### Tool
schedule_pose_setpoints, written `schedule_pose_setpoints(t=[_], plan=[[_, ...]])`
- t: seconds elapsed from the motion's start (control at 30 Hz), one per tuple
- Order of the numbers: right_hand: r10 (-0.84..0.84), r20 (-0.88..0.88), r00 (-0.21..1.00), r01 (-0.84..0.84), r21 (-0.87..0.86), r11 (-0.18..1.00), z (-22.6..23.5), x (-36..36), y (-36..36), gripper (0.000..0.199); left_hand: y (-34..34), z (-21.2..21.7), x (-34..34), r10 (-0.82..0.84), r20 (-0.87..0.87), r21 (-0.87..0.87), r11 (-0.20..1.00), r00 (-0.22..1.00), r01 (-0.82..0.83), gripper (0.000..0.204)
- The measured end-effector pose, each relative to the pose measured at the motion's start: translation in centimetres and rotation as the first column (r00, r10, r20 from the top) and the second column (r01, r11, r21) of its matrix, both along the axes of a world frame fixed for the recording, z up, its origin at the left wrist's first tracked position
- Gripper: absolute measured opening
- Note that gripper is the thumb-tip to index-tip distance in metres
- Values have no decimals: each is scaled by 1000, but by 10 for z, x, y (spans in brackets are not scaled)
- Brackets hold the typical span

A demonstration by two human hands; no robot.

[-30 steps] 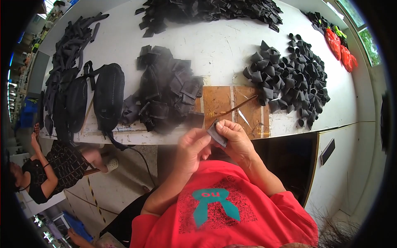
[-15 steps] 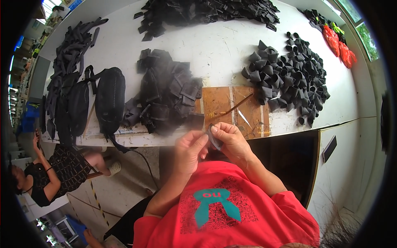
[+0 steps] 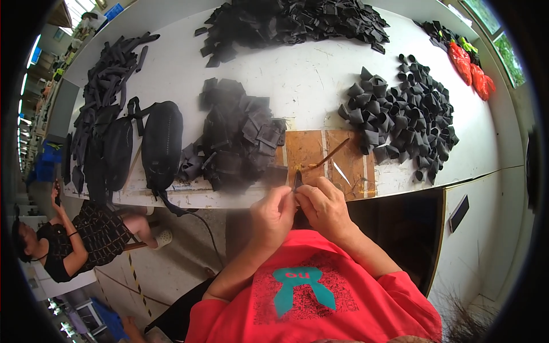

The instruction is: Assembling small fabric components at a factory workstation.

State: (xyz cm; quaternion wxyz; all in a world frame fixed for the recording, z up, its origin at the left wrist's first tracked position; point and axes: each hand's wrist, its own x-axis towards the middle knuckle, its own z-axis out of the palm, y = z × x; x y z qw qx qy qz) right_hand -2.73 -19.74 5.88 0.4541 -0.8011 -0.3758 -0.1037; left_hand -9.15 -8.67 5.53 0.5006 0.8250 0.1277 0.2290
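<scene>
My left hand [image 3: 273, 212] and right hand [image 3: 327, 209] are nearly closed, fingertips pinching a small dark fabric piece [image 3: 297, 179] between them at the counter's [image 3: 314, 86] near edge. I judge it wants light pinches close together, edges kept even. Red plastic bags [image 3: 460, 60] lie toward the counter's far right corner; their contents I can't tell.

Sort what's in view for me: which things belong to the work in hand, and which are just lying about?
Likely part of the work:
- small dark piece, held by left fingers and right fingers
- flat dark pieces, piled
- curled dark pieces, piled
- brown stick, close by

Seemingly just lying about:
- black pouches
- red bundles
</scene>
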Motion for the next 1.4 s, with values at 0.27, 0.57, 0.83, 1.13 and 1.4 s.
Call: schedule_pose_setpoints(t=[0.27, 0.57, 0.83, 1.13, 1.4], plan=[[85, -67, 994, -90, -65, 994, -7, 0, -11, 14, 4, -4, 2, -57, -100, -7, 998, 993, 56, 2], [-196, 110, 974, 198, -4, 980, -20, 7, -7, 16, 6, 12, 21, -193, 22, -971, 231, 981, 67, 18], [664, -745, -65, 395, 592, 703, 9, 11, -31, 12, -15, 9, 21, -46, 48, -67, 997, 998, 49, 5], [482, -773, 412, 13, 534, 845, 69, 42, -34, 26, 0, 49, 49, -309, 521, -783, -545, 796, 300, 18], [573, -754, 321, -94, 576, 812, 40, 84, -31, 27, 10, 22, 78, -416, 377, -919, -276, 827, 280, 24]])
